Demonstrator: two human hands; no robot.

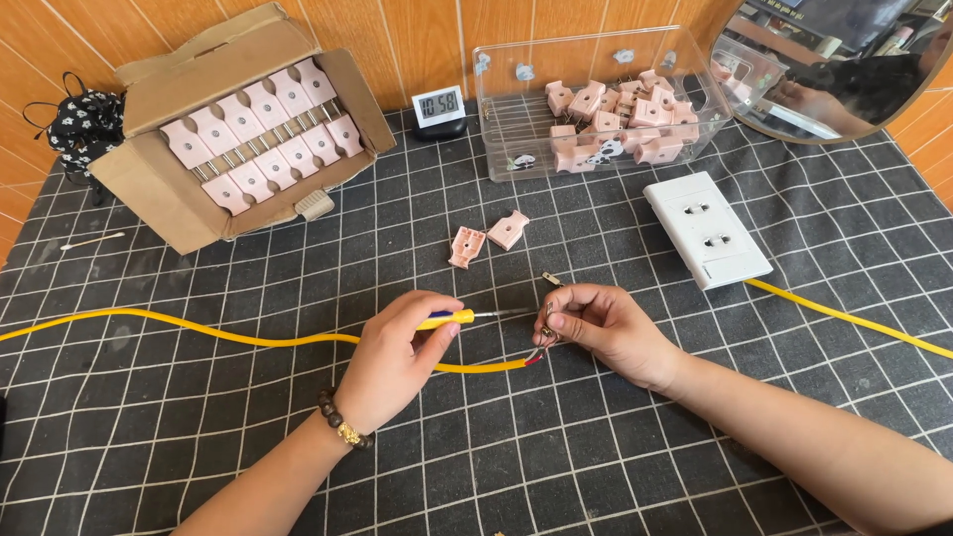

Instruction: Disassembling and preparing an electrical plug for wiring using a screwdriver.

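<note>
Gripping a small screwdriver (459,318) by its yellow-and-blue handle: left hand (397,359), fingers closed round it, blade pointing right toward the other hand. Right hand (601,328) pinched shut on a small metal plug prong (549,281) at the stripped end of the yellow cable (199,330) (exact contact between blade tip and prong too small to tell).

Around, largest first:
- Black grid-pattern mat (596,467) under everything.
- Cardboard box (159,189), far left, tilted open, rows of pink plug bodies inside.
- Clear plastic bin (496,109), far centre-right, loose pink plugs heaped within.
- Round mirror (794,134), far right corner, partly cut off.
- White double wall socket (707,228), right of centre, a second yellow cable run leaving its lower right.
- Small digital clock (438,104), between box and bin.
- Two pink plug shell halves (488,238), lying apart from the hands, just beyond them.
- Beaded bracelet (342,425) on left wrist.
</note>
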